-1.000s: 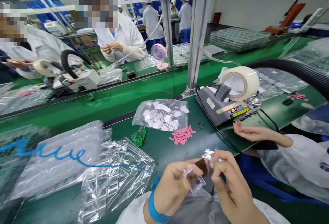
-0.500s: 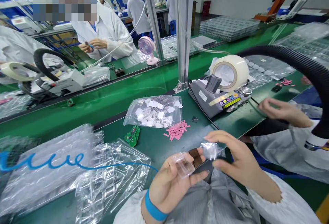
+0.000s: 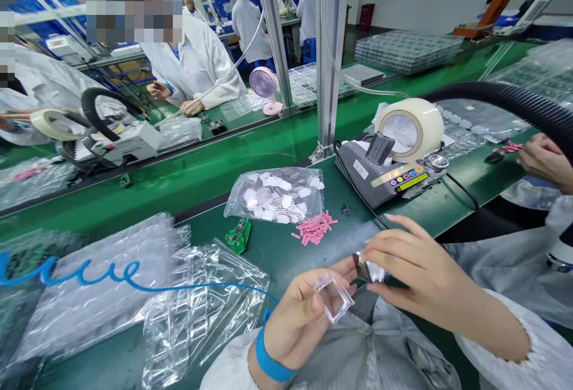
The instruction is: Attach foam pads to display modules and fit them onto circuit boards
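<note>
Both hands have closed together: left hand (image 3: 298, 318) pinches the clear case (image 3: 333, 295), while right hand (image 3: 414, 267) now grips the crinkled film (image 3: 373, 270) against it.

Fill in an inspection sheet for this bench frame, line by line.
Surface: dark green bench mat.
Job's things: small clear plastic case in left hand; small dark square part in crinkled clear wrap pinched by right hand.
Clutter: clear bag of white squares, pink strips, green circuit board, clear blister trays.
Hands: both closed on their items.
Cables: blue coiled cord, black hose.
Surroundings: tape dispenser with white roll; a co-worker's hand; white-coated people opposite.
</note>
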The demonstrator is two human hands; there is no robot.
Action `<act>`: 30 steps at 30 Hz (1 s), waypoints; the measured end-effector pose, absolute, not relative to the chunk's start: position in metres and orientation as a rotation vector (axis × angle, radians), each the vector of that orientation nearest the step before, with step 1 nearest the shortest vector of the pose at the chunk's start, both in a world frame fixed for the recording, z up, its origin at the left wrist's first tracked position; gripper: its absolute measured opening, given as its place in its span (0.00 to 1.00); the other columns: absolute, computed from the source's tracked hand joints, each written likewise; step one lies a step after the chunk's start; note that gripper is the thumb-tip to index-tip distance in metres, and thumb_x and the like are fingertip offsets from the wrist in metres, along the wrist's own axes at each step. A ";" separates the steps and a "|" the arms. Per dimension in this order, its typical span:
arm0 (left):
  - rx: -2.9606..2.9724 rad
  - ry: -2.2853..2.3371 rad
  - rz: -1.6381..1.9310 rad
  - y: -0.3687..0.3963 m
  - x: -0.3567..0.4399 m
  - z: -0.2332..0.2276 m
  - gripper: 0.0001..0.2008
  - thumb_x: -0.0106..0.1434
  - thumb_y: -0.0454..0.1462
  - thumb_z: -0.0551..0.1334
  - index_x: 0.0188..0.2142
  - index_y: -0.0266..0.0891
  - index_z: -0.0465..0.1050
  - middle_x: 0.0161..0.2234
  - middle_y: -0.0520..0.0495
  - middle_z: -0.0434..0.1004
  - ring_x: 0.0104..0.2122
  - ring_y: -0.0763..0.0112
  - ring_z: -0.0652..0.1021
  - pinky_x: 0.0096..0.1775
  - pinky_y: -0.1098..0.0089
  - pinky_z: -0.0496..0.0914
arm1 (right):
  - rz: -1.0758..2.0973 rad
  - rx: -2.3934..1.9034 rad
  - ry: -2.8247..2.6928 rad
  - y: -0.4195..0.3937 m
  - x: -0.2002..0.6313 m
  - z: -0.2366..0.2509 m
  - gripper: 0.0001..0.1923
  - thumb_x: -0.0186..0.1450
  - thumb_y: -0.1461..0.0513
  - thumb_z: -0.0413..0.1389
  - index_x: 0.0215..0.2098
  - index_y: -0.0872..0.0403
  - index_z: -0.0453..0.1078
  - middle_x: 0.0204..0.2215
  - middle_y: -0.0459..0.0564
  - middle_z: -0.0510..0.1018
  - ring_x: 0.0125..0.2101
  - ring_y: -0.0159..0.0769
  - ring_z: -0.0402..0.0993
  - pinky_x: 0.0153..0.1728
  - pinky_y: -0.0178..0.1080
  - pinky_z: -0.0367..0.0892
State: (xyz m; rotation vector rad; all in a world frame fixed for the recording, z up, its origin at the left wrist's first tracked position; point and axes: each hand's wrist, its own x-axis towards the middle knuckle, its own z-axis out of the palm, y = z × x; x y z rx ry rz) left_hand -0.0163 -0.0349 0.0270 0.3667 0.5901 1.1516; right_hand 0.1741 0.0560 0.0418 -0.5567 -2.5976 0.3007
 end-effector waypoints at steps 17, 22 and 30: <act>0.606 0.722 1.293 -0.035 -0.009 0.011 0.17 0.46 0.45 0.69 0.36 0.41 0.77 0.33 0.49 0.79 0.35 0.70 0.75 0.41 0.71 0.65 | 0.857 -0.615 -1.999 0.030 0.155 0.032 0.13 0.62 0.53 0.54 0.42 0.50 0.65 0.33 0.48 0.69 0.35 0.38 0.69 0.53 0.54 0.52; 1.035 1.048 1.571 -0.038 -0.009 0.001 0.17 0.49 0.35 0.69 0.40 0.47 0.74 0.41 0.51 0.79 0.50 0.65 0.70 0.54 0.65 0.59 | 0.895 -0.754 -1.944 0.023 0.148 0.038 0.11 0.61 0.54 0.55 0.37 0.49 0.62 0.32 0.47 0.70 0.35 0.38 0.68 0.45 0.48 0.60; 1.010 1.137 1.862 -0.036 0.006 -0.010 0.16 0.50 0.31 0.67 0.39 0.47 0.71 0.41 0.51 0.75 0.46 0.68 0.73 0.53 0.63 0.63 | 0.856 -0.876 -1.874 0.013 0.120 0.027 0.09 0.59 0.57 0.55 0.34 0.49 0.60 0.29 0.45 0.68 0.31 0.37 0.67 0.30 0.40 0.63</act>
